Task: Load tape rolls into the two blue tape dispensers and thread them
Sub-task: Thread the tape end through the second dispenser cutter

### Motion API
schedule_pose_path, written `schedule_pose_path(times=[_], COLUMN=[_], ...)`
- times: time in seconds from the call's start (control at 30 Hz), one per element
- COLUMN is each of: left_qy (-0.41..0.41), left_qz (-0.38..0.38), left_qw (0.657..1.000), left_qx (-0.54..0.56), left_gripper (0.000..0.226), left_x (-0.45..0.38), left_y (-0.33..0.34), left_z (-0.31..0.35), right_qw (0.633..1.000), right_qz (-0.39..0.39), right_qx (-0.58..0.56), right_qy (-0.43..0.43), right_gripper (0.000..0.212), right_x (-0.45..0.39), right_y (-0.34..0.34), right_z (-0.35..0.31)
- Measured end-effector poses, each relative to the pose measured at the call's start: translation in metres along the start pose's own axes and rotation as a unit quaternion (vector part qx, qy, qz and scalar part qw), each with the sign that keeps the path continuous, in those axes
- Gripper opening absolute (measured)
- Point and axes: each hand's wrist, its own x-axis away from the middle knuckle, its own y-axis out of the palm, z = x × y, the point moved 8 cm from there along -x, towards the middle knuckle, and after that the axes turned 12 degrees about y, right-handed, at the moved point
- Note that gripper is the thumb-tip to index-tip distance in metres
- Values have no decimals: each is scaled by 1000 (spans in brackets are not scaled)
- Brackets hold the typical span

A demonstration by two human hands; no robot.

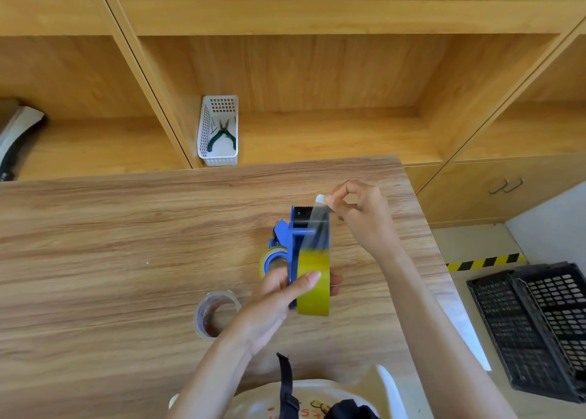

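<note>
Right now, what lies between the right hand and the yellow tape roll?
In the head view, a clear tape strip stretches from the right hand to the yellow tape roll.

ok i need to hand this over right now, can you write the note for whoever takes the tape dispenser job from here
Left hand: holds the blue dispenser upright on the table, thumb on the loaded yellow tape roll.
Right hand: pinches the tape's free end, pulled up level with the cutter teeth.
Second dispenser: lies just behind the first, a tape roll on it too; threading not visible.
Spare clear roll: on the table, left of the hands.
Done: a roll is mounted on each dispenser.
Left: feed this strip through to the blade, then check the second.
</note>
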Motion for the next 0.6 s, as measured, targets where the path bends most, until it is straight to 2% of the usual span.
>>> schedule_pose_path(times=[0.03,0.17,0.27,0.47,0.6], left_qy=[0,8,12,33,61], left_qz=[-20,-66,-88,-44,-46], left_qw=[1000,997,996,998,997], left_qx=[-9,-27,-8,1,27], left_gripper=[67,44,40,37,41], left_x=[2,2,1,2,1], left_y=[3,5,6,-3,-3], left_z=[1,-2,-1,2,13], right_qw=[1000,1000,1000,999,997], right_qz=[3,-1,-6,-44,-57], right_qx=[-6,10,21,-21,-43], right_qy=[4,3,-2,4,14], right_gripper=[15,16,16,15,17], right_x=[-2,-7,-7,-4,0], right_y=[-2,-2,3,-3,-8], right_z=[1,0,-3,-3,10])
